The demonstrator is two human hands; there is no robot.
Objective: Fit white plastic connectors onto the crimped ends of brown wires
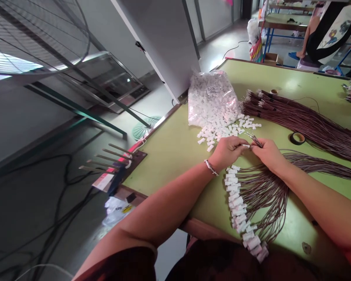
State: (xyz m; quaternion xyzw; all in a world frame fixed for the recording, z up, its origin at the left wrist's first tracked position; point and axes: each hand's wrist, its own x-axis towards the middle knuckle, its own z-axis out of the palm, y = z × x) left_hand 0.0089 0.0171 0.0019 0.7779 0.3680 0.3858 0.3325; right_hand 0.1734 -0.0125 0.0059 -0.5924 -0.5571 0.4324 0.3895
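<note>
My left hand (228,151) pinches a small white connector housing (245,146) between thumb and fingers. Close against it, my right hand (266,152) is closed around a few dark wires (256,139) whose bare metal ends stick out past the fingers. The two hands nearly meet at the housing; whether a wire sits inside it I cannot tell. Below them lies a fanned bundle of brown wires (263,195), with a column of white connectors (236,201) on their ends. Beyond my left hand, loose white housings (215,134) spill from a clear plastic bag (213,97).
Thick bundles of brown wires (304,121) lie at the right of the green table (169,156). A roll of black tape (297,138) is beside them. A pronged metal rack (114,160) juts from the left edge. A fan (38,35) stands left; a person (324,39) sits behind.
</note>
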